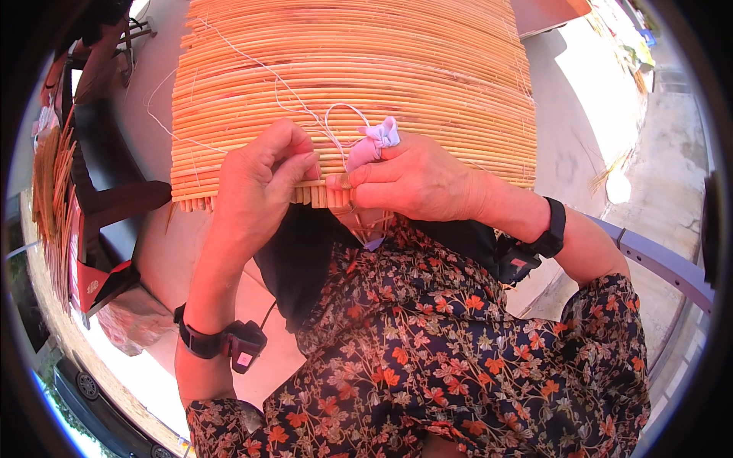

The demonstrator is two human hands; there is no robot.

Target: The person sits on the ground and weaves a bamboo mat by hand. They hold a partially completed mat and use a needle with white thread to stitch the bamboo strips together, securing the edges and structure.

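A mat of thin tan reeds (343, 69) laid side by side stretches away in front of me. Its near edge shows short cut reed ends (321, 197) between my hands. My left hand (263, 172) is closed in a pinch at that edge, and a white string (172, 131) runs to it from the left; its fingertips are partly hidden. My right hand (420, 179) presses its fingers together on the reeds at the edge. A knotted pale purple cloth (374, 145) sits by its fingers and looks wrapped round one. Loose white string loops over the mat beside the cloth.
A dark seat-like object (114, 183) with red parts stands at the left, near a bundle of loose reeds (53, 183). A curved grey-purple bar (657, 263) is at the right. Dark straps with small devices circle both my forearms. A dark car (95, 404) stands lower left.
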